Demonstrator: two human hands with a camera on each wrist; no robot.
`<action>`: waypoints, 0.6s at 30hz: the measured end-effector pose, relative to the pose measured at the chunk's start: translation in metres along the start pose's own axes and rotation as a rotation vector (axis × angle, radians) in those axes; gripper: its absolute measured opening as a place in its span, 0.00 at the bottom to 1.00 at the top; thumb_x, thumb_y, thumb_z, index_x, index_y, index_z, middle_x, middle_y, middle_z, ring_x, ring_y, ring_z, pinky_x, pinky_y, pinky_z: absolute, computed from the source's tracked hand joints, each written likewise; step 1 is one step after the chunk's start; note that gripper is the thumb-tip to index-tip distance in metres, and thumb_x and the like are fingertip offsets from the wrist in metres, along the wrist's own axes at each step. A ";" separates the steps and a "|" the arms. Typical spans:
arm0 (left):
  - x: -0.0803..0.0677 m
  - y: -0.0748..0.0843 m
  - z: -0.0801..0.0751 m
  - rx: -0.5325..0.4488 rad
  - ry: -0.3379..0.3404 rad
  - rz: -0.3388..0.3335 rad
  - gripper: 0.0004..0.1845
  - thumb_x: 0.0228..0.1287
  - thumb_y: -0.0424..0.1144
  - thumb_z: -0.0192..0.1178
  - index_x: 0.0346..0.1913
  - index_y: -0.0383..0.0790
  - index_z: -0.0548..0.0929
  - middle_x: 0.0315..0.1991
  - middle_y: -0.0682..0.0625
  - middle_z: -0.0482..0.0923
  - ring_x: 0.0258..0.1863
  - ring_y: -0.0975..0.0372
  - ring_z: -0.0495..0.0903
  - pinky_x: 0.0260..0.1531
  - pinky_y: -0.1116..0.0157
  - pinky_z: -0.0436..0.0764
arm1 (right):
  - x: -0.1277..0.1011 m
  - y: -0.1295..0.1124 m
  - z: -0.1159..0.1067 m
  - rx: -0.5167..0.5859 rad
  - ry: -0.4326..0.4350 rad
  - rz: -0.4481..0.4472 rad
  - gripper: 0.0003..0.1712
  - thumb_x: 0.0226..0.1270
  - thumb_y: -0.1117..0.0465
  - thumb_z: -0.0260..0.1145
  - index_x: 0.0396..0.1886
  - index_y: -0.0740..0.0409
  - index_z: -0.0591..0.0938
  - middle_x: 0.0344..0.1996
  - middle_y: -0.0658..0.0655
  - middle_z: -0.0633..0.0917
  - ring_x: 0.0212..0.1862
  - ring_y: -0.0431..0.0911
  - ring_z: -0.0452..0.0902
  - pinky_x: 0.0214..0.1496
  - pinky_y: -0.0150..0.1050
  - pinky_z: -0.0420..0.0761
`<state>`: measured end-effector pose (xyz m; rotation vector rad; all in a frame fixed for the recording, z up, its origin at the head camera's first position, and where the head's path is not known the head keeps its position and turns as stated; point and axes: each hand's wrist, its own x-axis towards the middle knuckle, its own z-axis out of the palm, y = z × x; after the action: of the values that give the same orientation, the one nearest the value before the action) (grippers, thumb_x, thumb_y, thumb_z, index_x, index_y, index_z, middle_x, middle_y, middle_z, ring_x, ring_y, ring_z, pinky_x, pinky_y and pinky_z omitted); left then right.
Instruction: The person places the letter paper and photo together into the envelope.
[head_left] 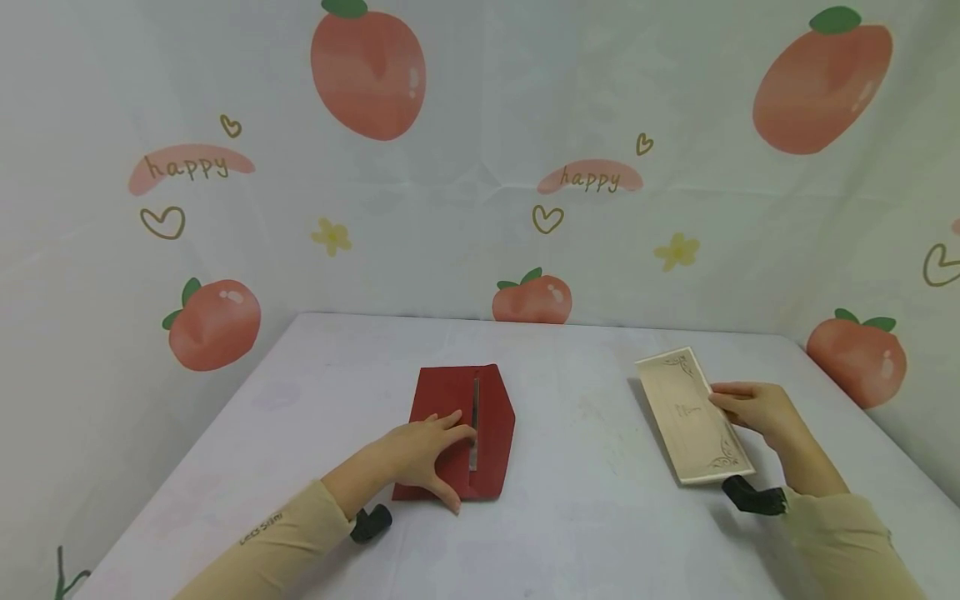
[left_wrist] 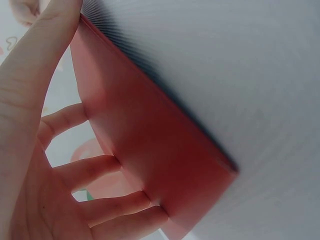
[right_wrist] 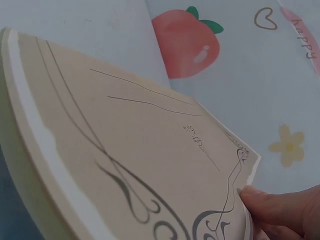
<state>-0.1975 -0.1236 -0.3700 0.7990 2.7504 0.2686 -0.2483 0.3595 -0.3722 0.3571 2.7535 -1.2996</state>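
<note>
A red envelope [head_left: 461, 433] lies flat on the white bench [head_left: 585, 517], its flap folded open toward the card's side. It is pinned there by the left hand [head_left: 427, 454], whose fingers are spread straight across the paper and hold nothing; in the left wrist view the fingertips [left_wrist: 125, 200] are seen pressed against the envelope's face. Well to the right of the envelope, a cream card [head_left: 693, 417] with dark scrollwork in its corners is pinched at its edge by the right hand [head_left: 753, 412], and appears raised off the bench at a tilt. The step in hand is judged to be the bringing of the card to the envelope. The next move would call for the card's narrow end to be lined up with the envelope's opening while the envelope is kept steady.
</note>
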 end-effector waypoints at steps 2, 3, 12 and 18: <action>0.000 0.000 0.000 0.002 -0.001 0.001 0.48 0.35 0.67 0.70 0.64 0.55 0.66 0.72 0.42 0.57 0.66 0.37 0.63 0.57 0.42 0.71 | 0.005 0.004 0.002 -0.011 0.007 0.005 0.36 0.62 0.50 0.65 0.60 0.72 0.70 0.54 0.71 0.78 0.34 0.33 0.78 0.38 0.33 0.82; 0.000 0.000 -0.001 0.002 -0.001 0.003 0.48 0.35 0.67 0.70 0.64 0.55 0.66 0.72 0.42 0.57 0.66 0.37 0.62 0.57 0.42 0.71 | 0.010 0.009 0.004 -0.012 0.014 0.008 0.36 0.61 0.49 0.65 0.60 0.71 0.70 0.55 0.71 0.77 0.35 0.33 0.78 0.39 0.33 0.83; -0.001 0.001 -0.001 -0.007 0.004 0.008 0.48 0.34 0.67 0.71 0.63 0.55 0.66 0.71 0.42 0.58 0.65 0.37 0.63 0.56 0.42 0.72 | 0.033 0.029 0.011 -0.001 0.002 -0.061 0.41 0.59 0.42 0.64 0.61 0.69 0.70 0.56 0.68 0.78 0.35 0.27 0.77 0.33 0.26 0.81; -0.002 0.002 -0.002 -0.002 -0.001 0.004 0.49 0.34 0.67 0.70 0.63 0.54 0.66 0.71 0.43 0.58 0.66 0.37 0.63 0.56 0.42 0.72 | -0.007 -0.016 0.013 0.015 -0.043 -0.062 0.36 0.63 0.52 0.64 0.60 0.76 0.69 0.51 0.71 0.80 0.34 0.30 0.77 0.38 0.29 0.82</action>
<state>-0.1956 -0.1231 -0.3676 0.8037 2.7479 0.2721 -0.2454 0.3387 -0.3669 0.2444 2.7413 -1.3261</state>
